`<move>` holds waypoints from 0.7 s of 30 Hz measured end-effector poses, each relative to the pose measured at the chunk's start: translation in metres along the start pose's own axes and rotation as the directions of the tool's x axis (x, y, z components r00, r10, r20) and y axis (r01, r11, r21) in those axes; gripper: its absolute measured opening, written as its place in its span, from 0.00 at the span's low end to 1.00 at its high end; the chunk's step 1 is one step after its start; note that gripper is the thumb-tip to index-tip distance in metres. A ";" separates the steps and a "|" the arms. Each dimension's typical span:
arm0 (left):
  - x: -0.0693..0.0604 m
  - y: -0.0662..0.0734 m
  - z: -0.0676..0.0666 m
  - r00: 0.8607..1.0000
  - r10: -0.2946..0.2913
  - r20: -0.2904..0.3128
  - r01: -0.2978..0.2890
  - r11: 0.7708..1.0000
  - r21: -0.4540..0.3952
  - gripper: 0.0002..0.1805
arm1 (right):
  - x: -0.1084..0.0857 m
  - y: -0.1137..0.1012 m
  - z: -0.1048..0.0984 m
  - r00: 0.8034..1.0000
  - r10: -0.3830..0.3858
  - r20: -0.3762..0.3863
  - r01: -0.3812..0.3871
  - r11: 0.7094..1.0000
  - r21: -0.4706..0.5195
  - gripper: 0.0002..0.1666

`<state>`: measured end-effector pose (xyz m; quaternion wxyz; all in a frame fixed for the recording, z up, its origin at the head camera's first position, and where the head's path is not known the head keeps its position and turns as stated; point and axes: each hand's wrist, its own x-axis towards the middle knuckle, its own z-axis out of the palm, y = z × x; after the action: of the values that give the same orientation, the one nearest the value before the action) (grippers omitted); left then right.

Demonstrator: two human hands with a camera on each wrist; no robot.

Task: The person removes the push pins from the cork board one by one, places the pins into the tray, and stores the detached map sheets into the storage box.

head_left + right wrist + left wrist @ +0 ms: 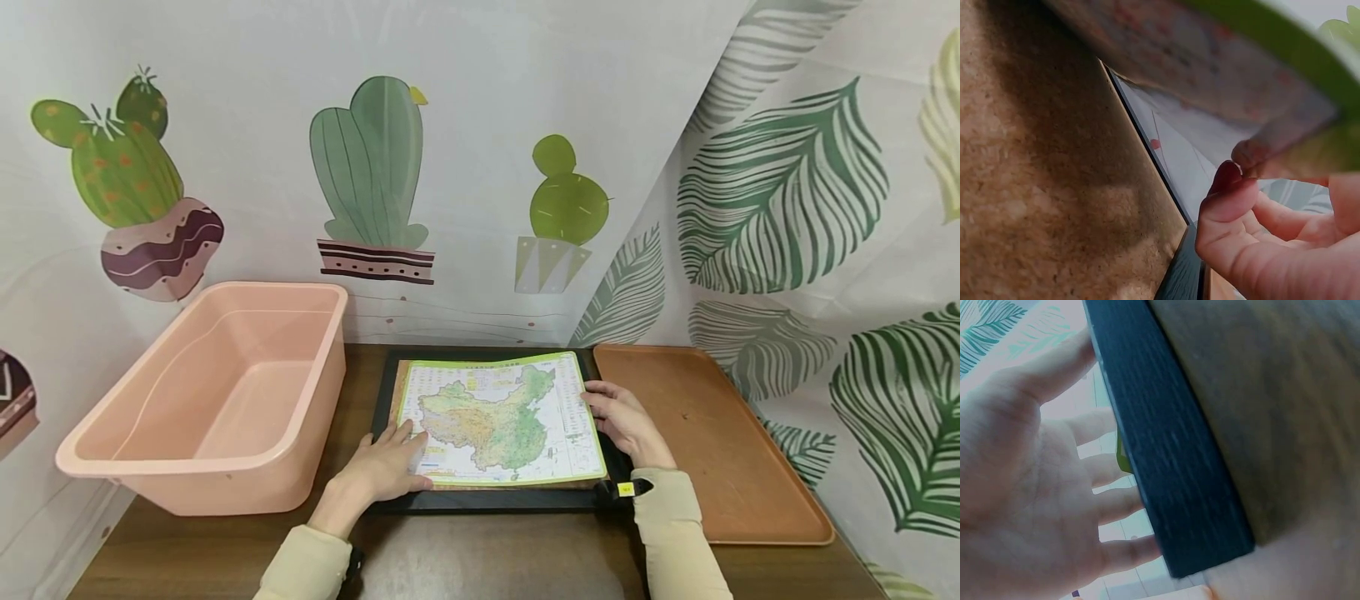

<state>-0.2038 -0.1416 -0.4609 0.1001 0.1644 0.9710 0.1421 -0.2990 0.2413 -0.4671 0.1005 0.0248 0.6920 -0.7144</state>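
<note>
A map sheet with a lime-green border [483, 421] lies over a cork board [402, 375] set in a black frame [495, 501]. At the map's lower left, my left hand [386, 462] rests with spread fingers across the frame and the sheet's edge. In the left wrist view, that hand's straight fingers reach past the black frame bar [1172, 444]. My right hand [626, 421] pinches the map's right edge. In the right wrist view, this side of the sheet [1210, 62] is raised off the cork [1054, 175], with thumb and finger at its edge.
A deep pink plastic tub [315, 417] stands on the left of the brown wooden table [480, 550]. To the right lies a flat brown tray [720, 450], close beside the frame. A cactus-and-leaf printed cloth [472, 183] hangs behind the table.
</note>
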 end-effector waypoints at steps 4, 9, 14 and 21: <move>-0.001 0.001 -0.001 1.000 0.000 -0.001 0.000 1.000 0.000 0.40 | -0.001 -0.001 0.001 1.000 0.004 -0.001 -0.004 1.000 0.011 0.25; -0.001 0.001 -0.001 1.000 -0.003 0.003 0.003 1.000 0.003 0.40 | -0.003 -0.002 0.003 1.000 0.003 -0.001 -0.003 0.999 0.033 0.20; 0.000 0.000 0.000 1.000 -0.006 0.001 0.006 1.000 0.000 0.40 | -0.003 -0.003 0.003 1.000 -0.002 0.005 0.002 0.999 0.035 0.15; 0.000 0.000 0.001 1.000 -0.001 -0.012 0.002 1.000 0.018 0.40 | -0.004 -0.008 0.003 1.000 -0.014 0.014 0.013 0.998 0.055 0.12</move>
<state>-0.2034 -0.1418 -0.4615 0.0927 0.1637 0.9729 0.1344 -0.2960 0.2388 -0.4586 0.0999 0.0178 0.6717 -0.7338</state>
